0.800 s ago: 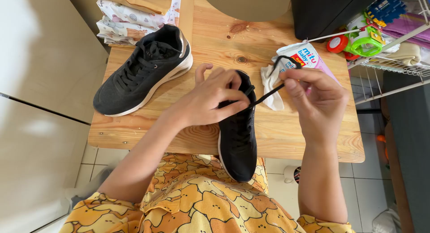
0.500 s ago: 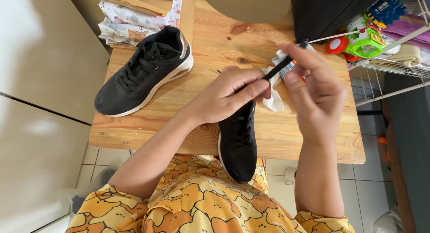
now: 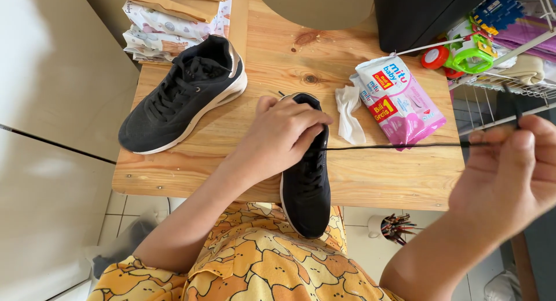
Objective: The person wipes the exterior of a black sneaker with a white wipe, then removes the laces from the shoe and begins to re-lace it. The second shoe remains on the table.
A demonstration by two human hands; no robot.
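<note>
A black sneaker (image 3: 307, 191) lies toe toward me at the near edge of the wooden table (image 3: 243, 139). My left hand (image 3: 281, 136) rests over its upper part, gripping it around the tongue. My right hand (image 3: 509, 173), far out to the right past the table edge, pinches a black shoelace (image 3: 394, 145) that runs taut and level from the sneaker's eyelets. The second black sneaker with a white sole (image 3: 182, 92) sits laced at the table's left.
A pink wet-wipes pack (image 3: 399, 101) and a crumpled white wipe (image 3: 349, 113) lie right of the shoe. Folded printed cloths (image 3: 168, 29) sit back left, a black box (image 3: 423, 14) back right, a wire rack with toys (image 3: 492, 40) beside the table.
My right hand has swung from above the wipes pack far out to the right, drawing the lace out long and taut. My left hand has settled onto the sneaker's top.
</note>
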